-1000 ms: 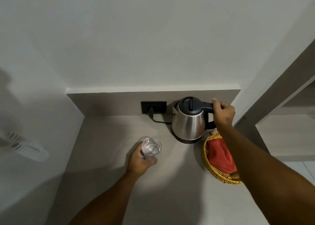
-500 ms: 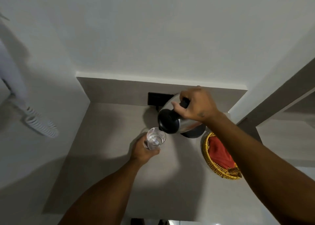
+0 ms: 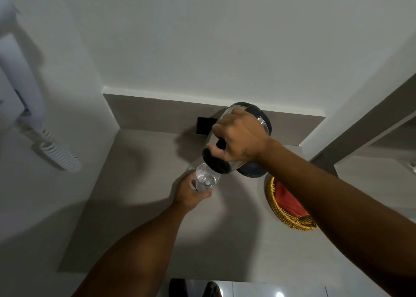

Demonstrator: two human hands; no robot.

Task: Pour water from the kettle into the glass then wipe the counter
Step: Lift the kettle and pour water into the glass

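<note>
**Kettle tipped over the glass in a grey counter nook**

The counter [image 3: 139, 218] is a plain grey slab set in a corner, with a low grey upstand behind it and white walls above and on both sides. A black socket [image 3: 203, 125] sits on the upstand. On the left wall hangs a white unit with a coiled cord [image 3: 59, 156]. At the right of the counter lies a woven basket [image 3: 287, 218] holding a red cloth [image 3: 289, 201]. A black base [image 3: 253, 171] rests on the counter under the right wrist.

The right hand [image 3: 239, 137] is closed round the handle of the kettle [image 3: 219, 161], which is tilted steeply, its dark lid end just above the glass [image 3: 206, 179]. The left hand [image 3: 188, 193] is wrapped round the glass, which is near the counter's middle and has water in it.

Half a second ago the kettle was tipped less; its bottom now points higher toward the back wall. The camera has also drawn closer, with more of the left wall in view.
</note>
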